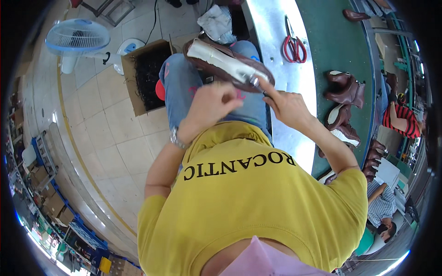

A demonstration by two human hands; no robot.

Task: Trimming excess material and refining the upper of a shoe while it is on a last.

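Observation:
A brown leather shoe (pixel 221 60) lies bottom up across my thighs, its pale underside (pixel 225 62) facing me. My right hand (pixel 289 106) is wrapped round a tool with a shiny metal head (pixel 254 81), which touches the shoe's near right end. Its exact kind is too small to make out. My left hand (pixel 209 105), with a watch at the wrist, hovers just this side of the shoe. Its fingers are curled together and slightly blurred; whatever they may hold is hidden.
Red-handled scissors (pixel 294 48) lie on the metal bench (pixel 281 27) to the right. Beyond it, brown boots (pixel 345 89) stand on a green conveyor (pixel 324 37). Left of my legs are a carton (pixel 133 83) of dark scraps and a fan (pixel 77 37). Co-workers sit far right.

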